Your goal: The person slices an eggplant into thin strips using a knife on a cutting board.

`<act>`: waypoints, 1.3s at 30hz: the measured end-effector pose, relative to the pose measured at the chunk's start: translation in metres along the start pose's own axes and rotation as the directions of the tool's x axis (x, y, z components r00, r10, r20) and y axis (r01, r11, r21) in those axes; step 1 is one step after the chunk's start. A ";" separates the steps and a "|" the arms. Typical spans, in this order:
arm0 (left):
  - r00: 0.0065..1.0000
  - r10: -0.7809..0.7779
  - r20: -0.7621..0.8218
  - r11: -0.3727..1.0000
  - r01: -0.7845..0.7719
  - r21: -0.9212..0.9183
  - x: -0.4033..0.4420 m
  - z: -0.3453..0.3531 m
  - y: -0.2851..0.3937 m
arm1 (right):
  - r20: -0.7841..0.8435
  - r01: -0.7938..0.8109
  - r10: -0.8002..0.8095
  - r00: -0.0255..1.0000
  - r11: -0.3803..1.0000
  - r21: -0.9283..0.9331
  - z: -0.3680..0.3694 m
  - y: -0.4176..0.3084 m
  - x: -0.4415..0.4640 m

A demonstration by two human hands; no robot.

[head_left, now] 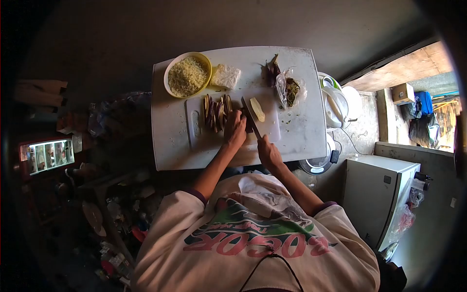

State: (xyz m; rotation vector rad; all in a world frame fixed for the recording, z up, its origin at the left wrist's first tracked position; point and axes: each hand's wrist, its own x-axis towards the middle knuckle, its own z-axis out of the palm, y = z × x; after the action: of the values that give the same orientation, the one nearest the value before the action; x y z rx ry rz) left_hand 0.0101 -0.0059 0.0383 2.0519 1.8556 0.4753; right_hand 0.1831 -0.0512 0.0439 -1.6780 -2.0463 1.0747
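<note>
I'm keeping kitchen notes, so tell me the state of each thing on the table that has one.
Yellow bowl, filled with pale shreds
Packet, wrapped in clear plastic
Cutting board, lying flat
Purple-skinned strips, cut, grouped together
Pale slice, cut, lying flat
Knife, held in right hand
Clear bag, crumpled
Dark eggplant, seemingly uncut

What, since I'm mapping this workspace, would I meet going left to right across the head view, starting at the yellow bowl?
Yellow bowl, left hand, pale slice, plastic bag, white refrigerator.
</note>
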 end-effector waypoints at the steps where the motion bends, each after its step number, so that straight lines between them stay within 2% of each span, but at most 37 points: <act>1: 0.999 -0.024 0.038 0.998 0.026 -0.049 0.000 -0.001 0.001 | 0.054 -0.065 0.066 0.996 0.998 -0.011 -0.001 0.001 -0.006; 2: 0.999 -0.026 0.036 0.998 0.028 -0.048 0.001 0.002 -0.001 | 0.106 -0.124 0.127 0.986 0.992 -0.027 -0.003 0.002 -0.006; 4: 0.992 0.066 -0.109 0.998 -0.063 0.032 -0.002 0.009 -0.005 | 0.108 -0.141 0.144 0.984 0.989 -0.032 0.002 0.002 -0.005; 6: 0.990 0.061 -0.129 0.998 -0.060 0.012 -0.002 0.011 -0.008 | 0.106 -0.154 0.159 0.982 0.987 -0.048 0.008 0.004 0.003; 8: 0.988 0.057 -0.142 0.998 -0.059 -0.010 -0.003 0.012 -0.005 | -0.041 -0.022 0.018 0.999 0.994 -0.107 0.019 0.006 0.016; 10: 0.986 0.055 -0.160 0.998 -0.056 0.003 -0.003 0.006 -0.004 | -0.031 -0.005 0.003 1.000 0.998 -0.063 0.021 0.003 0.026; 12: 0.985 0.059 -0.160 0.998 -0.055 0.027 -0.001 0.005 -0.005 | -0.028 0.005 -0.006 1.000 1.000 -0.022 0.025 0.001 0.027; 15: 0.989 0.058 -0.137 0.998 -0.053 0.041 -0.002 0.008 -0.003 | -0.076 0.004 -0.014 0.997 0.992 -0.125 0.024 -0.001 0.021; 17: 0.988 0.047 -0.144 0.999 -0.043 0.033 -0.005 0.012 -0.006 | 0.007 -0.010 0.010 1.000 0.999 -0.051 0.017 0.002 0.004; 22: 0.995 0.022 -0.100 0.999 -0.025 -0.031 -0.006 0.010 -0.007 | -0.065 0.005 -0.014 0.998 0.991 -0.135 0.019 0.006 -0.021; 24: 0.994 0.033 -0.104 0.999 -0.036 -0.028 -0.005 0.007 -0.006 | -0.111 0.018 -0.037 0.993 0.986 -0.164 0.022 0.002 -0.015; 26: 0.994 0.036 -0.099 0.999 -0.040 -0.035 -0.007 0.012 -0.009 | -0.043 -0.023 0.018 0.999 0.990 -0.139 0.021 0.000 -0.003; 30: 0.993 0.044 -0.112 0.998 -0.050 -0.049 -0.007 0.011 -0.010 | -0.067 -0.022 0.012 0.998 0.988 -0.151 0.017 -0.004 0.018; 32: 0.990 0.058 -0.129 0.996 -0.066 -0.058 -0.008 0.014 -0.013 | -0.103 0.026 -0.051 0.993 0.972 -0.234 0.013 -0.004 0.030; 34: 1.000 0.015 -0.020 0.999 -0.016 -0.050 -0.007 0.018 -0.019 | -0.121 0.035 -0.068 0.990 0.966 -0.256 0.013 -0.002 0.037; 35: 1.000 0.016 -0.021 0.999 -0.017 -0.048 -0.008 0.020 -0.022 | -0.134 0.041 -0.082 0.988 0.959 -0.281 0.014 -0.002 0.037; 38: 1.000 0.006 -0.019 1.000 -0.006 0.006 -0.012 0.040 -0.035 | -0.133 0.080 -0.109 0.985 0.974 -0.210 0.009 -0.006 0.030; 39: 0.996 0.033 -0.085 0.999 -0.036 -0.029 -0.016 0.053 -0.043 | -0.133 0.084 -0.114 0.985 0.974 -0.210 0.008 -0.008 0.026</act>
State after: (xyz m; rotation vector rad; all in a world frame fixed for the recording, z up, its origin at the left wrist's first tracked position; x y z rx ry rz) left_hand -0.0048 -0.0187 -0.0292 2.0763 1.8506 0.6045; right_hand 0.1652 -0.0299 0.0377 -1.6717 -2.1812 0.7102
